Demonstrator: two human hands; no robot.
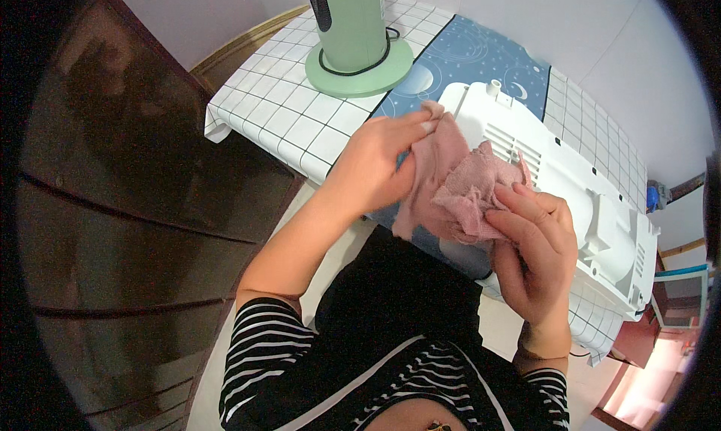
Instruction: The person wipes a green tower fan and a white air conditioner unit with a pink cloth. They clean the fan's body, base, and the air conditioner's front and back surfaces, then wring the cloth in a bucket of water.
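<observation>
A crumpled pink cloth (pixel 470 194) is stretched between both hands, above the near edge of the table. My left hand (pixel 386 160) pinches its upper left part between thumb and fingers. At the cloth's right side, my right hand (pixel 538 239) grips it with the fingertips. Right behind the cloth lies a long white plastic housing (pixel 563 189) with vent slots, a short round spout and small black pads; the cloth and right hand hide part of it. Whether the cloth touches the housing cannot be told.
A green cylindrical appliance (pixel 357 37) on a round base, with a black cord around it, stands at the back left. A blue space-patterned mat (pixel 470 48) lies over the white checked tablecloth (pixel 276 104). Dark glossy panels (pixel 141 206) are at left; a pale wall is behind.
</observation>
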